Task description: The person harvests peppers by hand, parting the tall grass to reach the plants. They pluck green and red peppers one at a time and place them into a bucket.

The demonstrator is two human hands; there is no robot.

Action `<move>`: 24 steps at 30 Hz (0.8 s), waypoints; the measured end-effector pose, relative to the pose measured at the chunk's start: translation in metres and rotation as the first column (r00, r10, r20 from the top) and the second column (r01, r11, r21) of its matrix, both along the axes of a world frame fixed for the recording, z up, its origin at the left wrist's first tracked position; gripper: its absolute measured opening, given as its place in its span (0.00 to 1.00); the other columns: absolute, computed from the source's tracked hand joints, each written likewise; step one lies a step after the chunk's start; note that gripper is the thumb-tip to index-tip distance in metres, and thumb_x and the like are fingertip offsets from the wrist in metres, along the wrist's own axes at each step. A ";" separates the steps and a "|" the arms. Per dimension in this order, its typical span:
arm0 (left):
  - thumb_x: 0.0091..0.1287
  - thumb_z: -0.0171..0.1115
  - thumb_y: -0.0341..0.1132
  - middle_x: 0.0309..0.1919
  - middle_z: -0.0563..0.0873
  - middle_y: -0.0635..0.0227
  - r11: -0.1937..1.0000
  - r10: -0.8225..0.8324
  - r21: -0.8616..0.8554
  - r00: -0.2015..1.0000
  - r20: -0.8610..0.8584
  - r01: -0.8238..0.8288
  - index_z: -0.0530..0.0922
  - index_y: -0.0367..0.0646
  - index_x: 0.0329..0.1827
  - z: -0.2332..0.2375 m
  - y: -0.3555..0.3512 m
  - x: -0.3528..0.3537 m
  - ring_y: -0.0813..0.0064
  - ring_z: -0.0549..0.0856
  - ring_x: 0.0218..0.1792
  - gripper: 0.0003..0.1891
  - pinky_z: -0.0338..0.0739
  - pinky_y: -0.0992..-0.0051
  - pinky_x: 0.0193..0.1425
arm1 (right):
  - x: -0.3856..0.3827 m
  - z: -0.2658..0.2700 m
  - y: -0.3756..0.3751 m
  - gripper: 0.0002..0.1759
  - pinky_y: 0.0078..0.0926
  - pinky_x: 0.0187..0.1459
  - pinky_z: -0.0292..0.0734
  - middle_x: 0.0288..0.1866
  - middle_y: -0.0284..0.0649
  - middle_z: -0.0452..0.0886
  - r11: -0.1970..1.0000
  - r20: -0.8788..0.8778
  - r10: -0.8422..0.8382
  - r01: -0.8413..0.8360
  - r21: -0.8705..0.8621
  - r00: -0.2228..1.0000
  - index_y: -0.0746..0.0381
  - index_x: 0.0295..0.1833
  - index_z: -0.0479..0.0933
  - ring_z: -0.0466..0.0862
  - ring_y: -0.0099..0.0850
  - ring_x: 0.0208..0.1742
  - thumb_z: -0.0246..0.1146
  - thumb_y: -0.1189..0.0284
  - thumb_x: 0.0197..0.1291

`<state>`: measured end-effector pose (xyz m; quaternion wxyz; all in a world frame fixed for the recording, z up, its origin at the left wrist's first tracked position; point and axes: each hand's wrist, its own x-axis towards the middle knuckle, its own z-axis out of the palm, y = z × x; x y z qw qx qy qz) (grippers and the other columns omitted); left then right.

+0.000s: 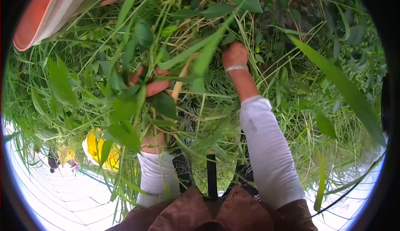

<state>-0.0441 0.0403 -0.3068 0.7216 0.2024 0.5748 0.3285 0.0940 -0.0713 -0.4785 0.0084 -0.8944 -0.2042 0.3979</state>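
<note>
My left hand (157, 85) is among broad green leaves, its fingers curled around leafy stems (143, 98) and partly hidden by them. Right beside those fingers a tan, stick-like strip (180, 81) slants through the grass. Farther forward, my right hand (235, 55) reaches into the dense plants (260, 43) with its back toward me. It looks closed, but its fingertips are buried in foliage and I cannot tell what they hold. A light band circles the right wrist, and white sleeves cover both forearms.
An orange container with a pale rim (48, 16) juts in at the upper left. Tall grass surrounds both arms, and a long blade (341, 81) crosses the right side. A yellow object with a white edge (102, 150) sits at the left, near a distant person (53, 160).
</note>
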 end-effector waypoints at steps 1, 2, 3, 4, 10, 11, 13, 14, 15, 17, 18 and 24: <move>0.65 0.48 0.39 0.40 0.79 0.55 0.999 -0.015 0.034 1.000 -0.016 0.016 0.66 0.39 0.57 -0.001 0.001 0.000 0.63 0.79 0.43 0.19 0.72 0.63 0.56 | 0.003 -0.008 0.004 0.18 0.37 0.44 0.73 0.36 0.53 0.79 0.996 -0.039 -0.026 0.022 -0.085 0.999 0.70 0.36 0.75 0.79 0.46 0.40 0.59 0.64 0.48; 0.66 0.48 0.38 0.39 0.79 0.55 0.997 -0.030 0.068 0.999 -0.033 0.032 0.66 0.39 0.56 -0.001 0.001 0.001 0.63 0.79 0.43 0.19 0.72 0.64 0.56 | 0.009 -0.006 0.013 0.18 0.37 0.44 0.73 0.36 0.53 0.79 0.996 -0.043 -0.039 0.035 -0.086 0.998 0.70 0.36 0.75 0.79 0.46 0.40 0.59 0.64 0.48; 0.66 0.48 0.38 0.39 0.79 0.55 0.997 -0.039 0.066 0.999 -0.037 0.042 0.66 0.39 0.56 -0.002 0.005 -0.001 0.63 0.79 0.43 0.19 0.72 0.64 0.56 | 0.017 -0.003 0.022 0.16 0.36 0.45 0.73 0.38 0.54 0.78 0.989 -0.149 -0.068 0.047 -0.138 0.987 0.69 0.38 0.76 0.79 0.45 0.42 0.59 0.67 0.48; 0.65 0.49 0.37 0.37 0.80 0.55 0.978 0.189 -0.112 0.977 0.103 -0.177 0.67 0.37 0.55 -0.001 0.011 -0.001 0.64 0.78 0.43 0.18 0.72 0.66 0.56 | 0.022 -0.004 0.027 0.16 0.35 0.45 0.73 0.40 0.54 0.78 0.981 -0.252 -0.099 0.052 -0.188 0.963 0.67 0.41 0.77 0.79 0.43 0.43 0.59 0.69 0.47; 0.62 0.51 0.42 0.21 0.74 0.77 0.703 0.531 -0.710 0.635 0.561 0.040 0.68 0.46 0.35 -0.036 0.042 -0.021 0.84 0.73 0.16 0.09 0.64 0.78 0.20 | 0.009 -0.013 0.014 0.26 0.35 0.47 0.73 0.37 0.54 0.78 0.972 -0.043 0.234 -0.233 0.033 0.971 0.69 0.39 0.77 0.79 0.46 0.41 0.61 0.55 0.46; 0.60 0.52 0.38 0.22 0.75 0.73 0.842 0.200 -0.511 0.780 0.593 0.172 0.69 0.44 0.37 -0.041 0.050 -0.029 0.82 0.74 0.18 0.08 0.65 0.79 0.22 | 0.007 -0.006 0.011 0.26 0.35 0.47 0.73 0.37 0.54 0.78 0.973 -0.052 0.232 -0.230 0.032 0.971 0.69 0.39 0.77 0.79 0.46 0.41 0.61 0.55 0.46; 0.57 0.54 0.31 0.25 0.77 0.66 0.831 -0.477 -0.111 0.800 0.366 0.546 0.71 0.38 0.40 -0.048 0.061 -0.039 0.78 0.77 0.22 0.10 0.68 0.80 0.25 | 0.009 0.005 0.002 0.23 0.36 0.42 0.75 0.35 0.54 0.78 0.997 -0.032 0.049 -0.047 0.064 0.998 0.70 0.38 0.76 0.79 0.47 0.39 0.63 0.60 0.43; 0.56 0.55 0.28 0.27 0.78 0.62 0.681 -0.728 0.034 0.671 0.139 0.732 0.72 0.36 0.42 -0.050 0.064 -0.043 0.76 0.78 0.24 0.11 0.69 0.81 0.27 | 0.007 0.003 -0.007 0.18 0.34 0.35 0.76 0.31 0.50 0.78 0.995 -0.014 0.043 -0.042 0.091 0.999 0.68 0.37 0.74 0.80 0.43 0.32 0.62 0.68 0.40; 0.54 0.56 0.24 0.28 0.79 0.59 0.458 -0.874 0.114 0.470 -0.124 0.882 0.73 0.33 0.44 -0.052 0.063 -0.047 0.74 0.79 0.26 0.13 0.70 0.81 0.29 | 0.005 0.003 -0.018 0.18 0.34 0.35 0.76 0.31 0.50 0.78 0.995 -0.019 0.043 -0.041 0.088 0.999 0.68 0.37 0.74 0.80 0.43 0.32 0.62 0.68 0.40; 0.54 0.56 0.25 0.28 0.79 0.59 0.502 -0.861 0.083 0.506 -0.052 0.861 0.72 0.33 0.44 -0.051 0.059 -0.045 0.74 0.79 0.26 0.13 0.71 0.81 0.29 | 0.000 0.013 -0.034 0.16 0.29 0.30 0.73 0.26 0.47 0.76 0.847 0.020 -0.227 0.188 0.497 0.974 0.65 0.39 0.74 0.77 0.36 0.25 0.60 0.74 0.40; 0.55 0.55 0.25 0.29 0.79 0.59 0.541 -0.841 0.053 0.541 0.020 0.839 0.72 0.34 0.44 -0.051 0.055 -0.041 0.74 0.78 0.27 0.13 0.71 0.81 0.29 | 0.000 0.022 -0.038 0.13 0.22 0.29 0.70 0.23 0.39 0.73 0.793 -0.111 -0.326 0.335 0.509 0.939 0.62 0.38 0.73 0.71 0.27 0.24 0.58 0.78 0.41; 0.57 0.53 0.27 0.30 0.79 0.59 0.699 -0.615 -0.133 0.685 0.391 0.703 0.72 0.35 0.45 -0.038 0.049 -0.020 0.74 0.78 0.29 0.13 0.72 0.79 0.31 | -0.003 0.074 -0.047 0.11 0.19 0.36 0.69 0.28 0.32 0.73 0.645 -0.773 -0.155 0.655 0.393 0.616 0.63 0.36 0.72 0.72 0.22 0.31 0.57 0.79 0.42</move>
